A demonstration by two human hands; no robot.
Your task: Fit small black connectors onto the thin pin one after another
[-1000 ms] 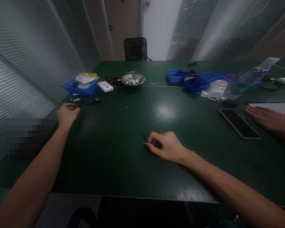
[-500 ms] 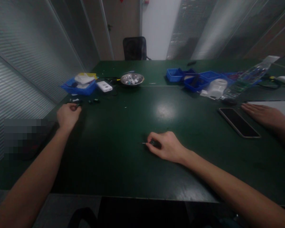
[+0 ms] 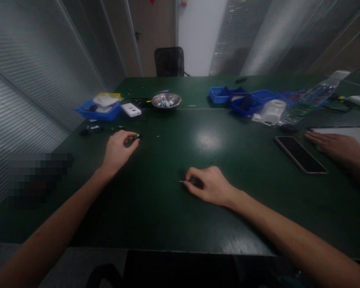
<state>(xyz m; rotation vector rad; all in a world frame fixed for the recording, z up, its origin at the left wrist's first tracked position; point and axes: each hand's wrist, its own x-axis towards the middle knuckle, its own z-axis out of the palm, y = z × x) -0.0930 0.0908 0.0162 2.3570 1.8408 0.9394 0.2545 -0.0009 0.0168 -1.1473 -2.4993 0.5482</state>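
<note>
My left hand (image 3: 119, 149) is raised over the left-middle of the green table (image 3: 156, 216). Its thumb and fingertips pinch a small black-and-green piece (image 3: 137, 136), too small to name. At the table's middle rests my right hand (image 3: 211, 185), fingers curled round a small tool with a thin metal tip (image 3: 179, 181). That tip points left; most of the dark handle is hidden inside the fingers. Small dark parts (image 3: 91, 130) lie on the table just beyond and left of my left hand.
At the back left are a blue tray (image 3: 103, 114), a white power bank (image 3: 131, 110) and a metal bowl (image 3: 166, 101) of small parts. Further right stand blue bins (image 3: 220, 95) and a plastic bottle (image 3: 315, 98). Another person's hand (image 3: 336, 146) lies beside a phone (image 3: 301, 155).
My left hand has moved right, away from the small dark parts, with the small black-and-green piece between its fingertips. My right hand keeps its place.
</note>
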